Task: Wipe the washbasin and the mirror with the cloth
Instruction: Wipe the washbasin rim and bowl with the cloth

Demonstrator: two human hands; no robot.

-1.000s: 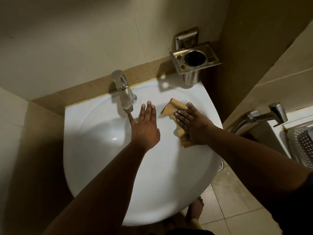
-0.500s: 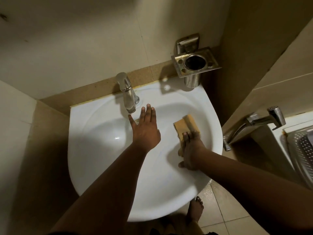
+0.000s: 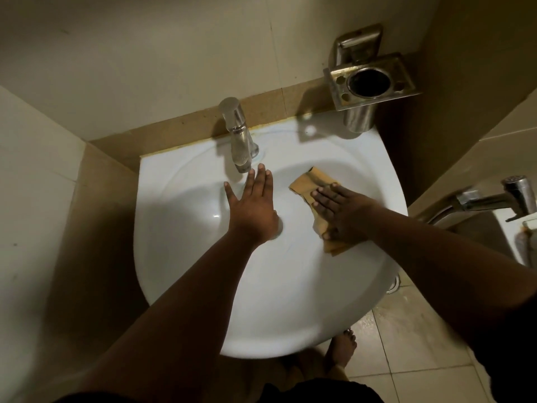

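Cloth moved up basin, R hand flat on it

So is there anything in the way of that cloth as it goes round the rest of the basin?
Mostly the person's own left hand, spread over the middle of the washbasin, just in front of the tap. The right hand presses the cloth flat on the bowl's right side. Nothing else visible lies in the bowl.

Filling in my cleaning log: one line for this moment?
step: wiping washbasin | right hand: flat on cloth | left hand: open, below tap | mirror: not visible
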